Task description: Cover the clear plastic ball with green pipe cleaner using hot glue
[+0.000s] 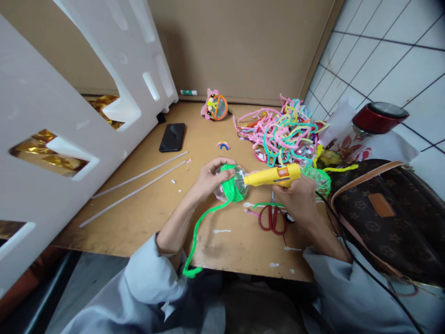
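My left hand (216,175) grips a clear plastic ball (240,178) partly wrapped in a bright green pipe cleaner (231,188). The pipe cleaner's loose end trails down past the table's front edge. In my right hand (299,197) is a yellow hot glue gun (273,176), its nozzle pointing left at the ball's right side. Whether the tip touches the ball I cannot tell. Below the glue gun lie red-handled scissors (273,220), with a short green piece (267,204) beside them.
A tangled heap of pipe cleaners (285,132) lies back right, near a red-lidded bottle (378,116) and a brown bag (392,218). Behind are a decorated ball (215,106), a black phone (172,137) and a marker (188,93). Two glue sticks (134,193) lie left, by a white plastic panel (146,55).
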### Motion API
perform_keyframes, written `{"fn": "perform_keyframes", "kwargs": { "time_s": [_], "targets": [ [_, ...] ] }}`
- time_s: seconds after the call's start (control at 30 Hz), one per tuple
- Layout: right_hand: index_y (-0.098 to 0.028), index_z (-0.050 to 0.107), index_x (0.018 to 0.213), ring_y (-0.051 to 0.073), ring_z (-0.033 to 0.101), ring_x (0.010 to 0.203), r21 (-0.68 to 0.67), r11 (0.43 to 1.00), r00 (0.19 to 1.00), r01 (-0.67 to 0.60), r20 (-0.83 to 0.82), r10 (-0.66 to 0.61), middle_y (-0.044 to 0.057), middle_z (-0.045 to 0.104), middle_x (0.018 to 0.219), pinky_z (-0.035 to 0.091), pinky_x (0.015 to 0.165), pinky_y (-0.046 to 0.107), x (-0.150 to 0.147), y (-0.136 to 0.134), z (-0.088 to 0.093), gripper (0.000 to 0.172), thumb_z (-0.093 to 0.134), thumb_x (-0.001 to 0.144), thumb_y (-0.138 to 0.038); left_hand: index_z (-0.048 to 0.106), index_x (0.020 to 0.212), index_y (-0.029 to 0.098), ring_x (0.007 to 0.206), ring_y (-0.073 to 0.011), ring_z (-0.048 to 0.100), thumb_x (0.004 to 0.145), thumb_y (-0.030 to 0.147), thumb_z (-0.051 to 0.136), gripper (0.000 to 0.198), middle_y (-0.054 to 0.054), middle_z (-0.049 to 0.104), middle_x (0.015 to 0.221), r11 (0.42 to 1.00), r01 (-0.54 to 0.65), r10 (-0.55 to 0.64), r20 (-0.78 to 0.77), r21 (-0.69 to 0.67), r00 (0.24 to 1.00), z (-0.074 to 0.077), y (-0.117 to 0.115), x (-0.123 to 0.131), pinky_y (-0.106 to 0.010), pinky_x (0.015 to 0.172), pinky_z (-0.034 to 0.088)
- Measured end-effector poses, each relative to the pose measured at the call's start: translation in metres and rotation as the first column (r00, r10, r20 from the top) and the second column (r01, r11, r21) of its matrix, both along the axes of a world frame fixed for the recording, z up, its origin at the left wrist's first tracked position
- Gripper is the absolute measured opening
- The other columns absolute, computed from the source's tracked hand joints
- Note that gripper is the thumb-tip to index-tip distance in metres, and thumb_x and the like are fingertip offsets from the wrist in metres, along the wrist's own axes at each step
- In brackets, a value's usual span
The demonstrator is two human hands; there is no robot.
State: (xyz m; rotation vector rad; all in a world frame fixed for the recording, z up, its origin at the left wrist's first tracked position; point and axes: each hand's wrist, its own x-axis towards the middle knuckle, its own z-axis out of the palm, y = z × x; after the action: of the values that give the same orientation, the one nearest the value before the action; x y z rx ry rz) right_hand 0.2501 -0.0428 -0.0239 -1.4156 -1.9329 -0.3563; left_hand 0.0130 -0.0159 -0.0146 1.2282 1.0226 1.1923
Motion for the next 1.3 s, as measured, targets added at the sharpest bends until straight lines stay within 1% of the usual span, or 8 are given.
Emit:
{"fn": "perform_keyframes", "kwargs": {
  "time_s": [0.17, 0.4, 0.57, 0.73, 0.93, 1.07, 1.2, 1.3],
  "targets": [
    [-0.02, 0.059, 0.071, 0.019, 0.053, 0.059, -0.003, 0.999, 0.999, 0.038, 0.02, -0.038, 0.004, 0.058, 0.062, 0.035, 0.053, 0.029, 0.0, -0.001, 0.0, 0.009, 0.05, 0.072, -0.022, 0.068, 0.091, 0.016, 0.083, -0.0176, 0.069, 0.067, 0.027, 0.075, 0.027, -0.006, 0.076, 0.095, 1.0, 0.014, -0.014, 0.007, 0.006, 1.0, -0.001, 0.0, 0.0, -0.027, 0.075, 0.052],
    [-0.021, 0.056, 0.072, 0.019, 0.051, 0.054, 0.037, 0.999, 1.0, -0.004, -0.018, 0.004, 0.003, 0.056, 0.06, 0.034, 0.051, 0.03, -0.001, -0.001, 0.001, 0.007, 0.049, 0.073, -0.022, 0.068, 0.096, 0.017, 0.086, -0.019, 0.069, 0.071, 0.031, 0.075, 0.029, -0.006, 0.075, 0.097, 1.0, 0.026, -0.026, 0.024, 0.013, 0.999, -0.01, 0.002, -0.001, -0.03, 0.076, 0.053],
    [-0.025, 0.048, 0.064, 0.019, 0.049, 0.054, -0.033, 0.999, 1.0, 0.024, -0.016, -0.025, 0.002, 0.053, 0.057, 0.035, 0.052, 0.03, -0.003, -0.001, 0.004, 0.008, 0.049, 0.071, -0.024, 0.068, 0.094, 0.017, 0.087, -0.0179, 0.069, 0.071, 0.03, 0.075, 0.027, -0.006, 0.075, 0.097, 1.0, 0.016, -0.016, 0.006, 0.023, 1.0, -0.005, 0.0, -0.001, -0.029, 0.078, 0.052],
    [-0.025, 0.043, 0.06, 0.018, 0.046, 0.053, -0.05, 0.998, 0.999, 0.05, -0.018, -0.05, 0.001, 0.048, 0.054, 0.033, 0.051, 0.031, -0.002, -0.001, 0.004, 0.011, 0.05, 0.069, -0.024, 0.067, 0.092, 0.017, 0.085, -0.017, 0.068, 0.07, 0.03, 0.074, 0.027, -0.005, 0.075, 0.097, 0.999, 0.017, -0.014, -0.057, 0.047, 0.998, -0.003, 0.002, -0.002, -0.028, 0.077, 0.052],
    [-0.025, 0.047, 0.063, 0.018, 0.046, 0.054, -0.034, 0.999, 0.999, 0.03, -0.045, -0.031, 0.001, 0.049, 0.056, 0.033, 0.053, 0.03, -0.003, -0.002, 0.004, 0.009, 0.049, 0.072, -0.024, 0.068, 0.094, 0.017, 0.087, -0.0179, 0.069, 0.072, 0.031, 0.074, 0.027, -0.006, 0.075, 0.097, 0.999, 0.02, -0.019, -0.019, 0.046, 1.0, -0.007, 0.002, -0.002, -0.028, 0.077, 0.053],
    [-0.024, 0.047, 0.062, 0.018, 0.045, 0.053, -0.002, 1.0, 0.999, 0.006, -0.035, -0.006, 0.001, 0.05, 0.057, 0.032, 0.052, 0.03, -0.002, -0.001, 0.003, 0.007, 0.049, 0.069, -0.023, 0.068, 0.095, 0.017, 0.086, -0.0172, 0.069, 0.072, 0.03, 0.075, 0.027, -0.006, 0.075, 0.099, 0.999, 0.0, 0.0, 0.003, 0.033, 1.0, -0.007, 0.0, 0.0, -0.028, 0.077, 0.053],
    [-0.024, 0.045, 0.064, 0.018, 0.047, 0.054, -0.041, 0.999, 0.999, 0.021, -0.034, -0.022, 0.001, 0.05, 0.058, 0.032, 0.052, 0.03, 0.0, 0.0, 0.002, 0.007, 0.05, 0.069, -0.023, 0.067, 0.093, 0.016, 0.085, -0.0166, 0.068, 0.07, 0.03, 0.074, 0.028, -0.006, 0.075, 0.098, 0.999, 0.006, -0.004, -0.042, 0.036, 0.999, -0.005, 0.002, -0.002, -0.028, 0.077, 0.052],
    [-0.024, 0.046, 0.066, 0.018, 0.05, 0.055, -0.02, 1.0, 0.999, -0.01, -0.047, 0.009, 0.001, 0.051, 0.06, 0.033, 0.053, 0.03, 0.0, 0.0, 0.002, 0.005, 0.049, 0.07, -0.021, 0.067, 0.093, 0.017, 0.085, -0.0165, 0.068, 0.069, 0.03, 0.073, 0.028, -0.006, 0.075, 0.097, 0.999, 0.018, -0.016, -0.059, 0.036, 0.998, -0.004, 0.003, -0.003, -0.027, 0.077, 0.052]
  ]
}}
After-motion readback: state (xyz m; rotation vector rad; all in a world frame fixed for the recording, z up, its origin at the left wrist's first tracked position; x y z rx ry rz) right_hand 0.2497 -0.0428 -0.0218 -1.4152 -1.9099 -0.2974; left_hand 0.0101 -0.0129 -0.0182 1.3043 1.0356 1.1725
